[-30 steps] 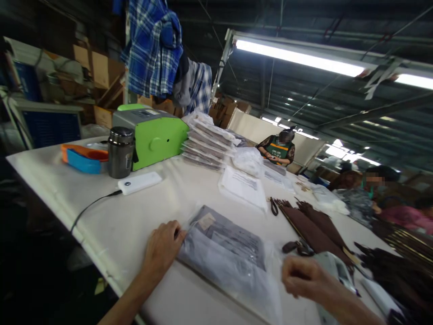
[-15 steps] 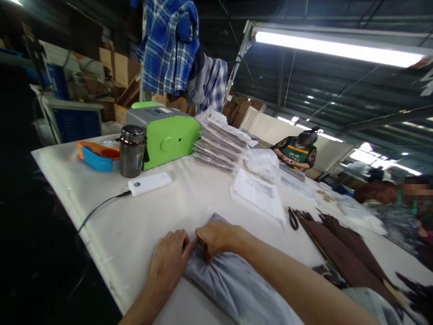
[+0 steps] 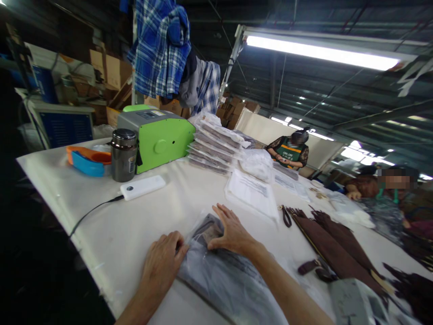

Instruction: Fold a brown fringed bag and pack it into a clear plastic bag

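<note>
A clear plastic bag (image 3: 223,275) with dark folded fabric inside lies flat on the white table (image 3: 111,221) in front of me. My left hand (image 3: 162,264) rests on the bag's near left corner, fingers curled over its edge. My right hand (image 3: 232,232) lies flat on the bag's far end with its fingers spread, pressing the plastic down. Neither hand lifts anything.
A green machine (image 3: 155,135), a steel flask (image 3: 124,155), a blue and orange tray (image 3: 87,160) and a white power bank (image 3: 143,187) with its cable stand at the left. A stack of packed bags (image 3: 213,146), paper sheets (image 3: 252,189) and brown fabric pieces (image 3: 331,246) lie beyond. Other people work at the far right.
My right hand came across from the right edge onto the bag, first bunched beside my left hand, now spread flat on the far end. The view shifted slightly.
</note>
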Demonstrator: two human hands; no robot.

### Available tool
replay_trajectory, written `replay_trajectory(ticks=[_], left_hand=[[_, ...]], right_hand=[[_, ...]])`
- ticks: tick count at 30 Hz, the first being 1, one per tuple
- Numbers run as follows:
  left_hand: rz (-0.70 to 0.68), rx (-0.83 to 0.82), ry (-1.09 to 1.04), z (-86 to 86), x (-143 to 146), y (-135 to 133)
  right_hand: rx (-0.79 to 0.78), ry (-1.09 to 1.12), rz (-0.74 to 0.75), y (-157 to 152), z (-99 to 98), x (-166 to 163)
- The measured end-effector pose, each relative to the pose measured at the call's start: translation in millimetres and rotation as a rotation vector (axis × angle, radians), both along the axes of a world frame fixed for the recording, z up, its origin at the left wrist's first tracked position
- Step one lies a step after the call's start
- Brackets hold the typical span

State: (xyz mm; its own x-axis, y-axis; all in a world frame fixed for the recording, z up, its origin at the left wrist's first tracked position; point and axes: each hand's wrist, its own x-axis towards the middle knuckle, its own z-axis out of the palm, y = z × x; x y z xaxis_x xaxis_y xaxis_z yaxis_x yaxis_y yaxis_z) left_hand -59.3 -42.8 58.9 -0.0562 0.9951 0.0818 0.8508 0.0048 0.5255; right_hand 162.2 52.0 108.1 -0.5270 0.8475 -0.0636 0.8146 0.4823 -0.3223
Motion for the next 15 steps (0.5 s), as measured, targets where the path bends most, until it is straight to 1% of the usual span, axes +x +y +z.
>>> replay_trajectory(ticks=[2, 4, 5, 7, 9, 10, 11, 12, 15], left_hand=[[-0.002, -0.021, 0.008, 0.3, 0, 1], [-0.016, -0.032, 0.019, 0.2, -2, 2], [-0.022, -0.043, 0.022, 0.3, -3, 3], [-0.030, -0.077, 0.026, 1.6, -4, 7], [-0.055, -0.120, 0.044, 4.0, -4, 13], [-0.073, -0.135, 0.058, 5.2, -4, 16], [-0.091, -0.143, 0.073, 6.3, -2, 20], [-0.108, -0.148, 0.084, 7.0, -1, 23], [-0.125, -0.157, 0.078, 7.3, 4, 32]], right_hand=[[-0.076, 0.019, -0.056, -8, -15.4, -2], [-0.082, 0.057, -0.117, -12, -20.1, -3], [-0.051, 0.093, -0.147, -14, -17.5, -1], [0.064, 0.213, -0.219, -21, -6.0, 8], [0.200, 0.341, -0.290, -40, 4.1, 22], [0.266, 0.378, -0.303, -53, 4.6, 29], [0.328, 0.384, -0.287, -69, 0.8, 35], [0.392, 0.355, -0.237, -85, -7.4, 39], [0.581, 0.255, 0.051, -124, -48.8, 42]])
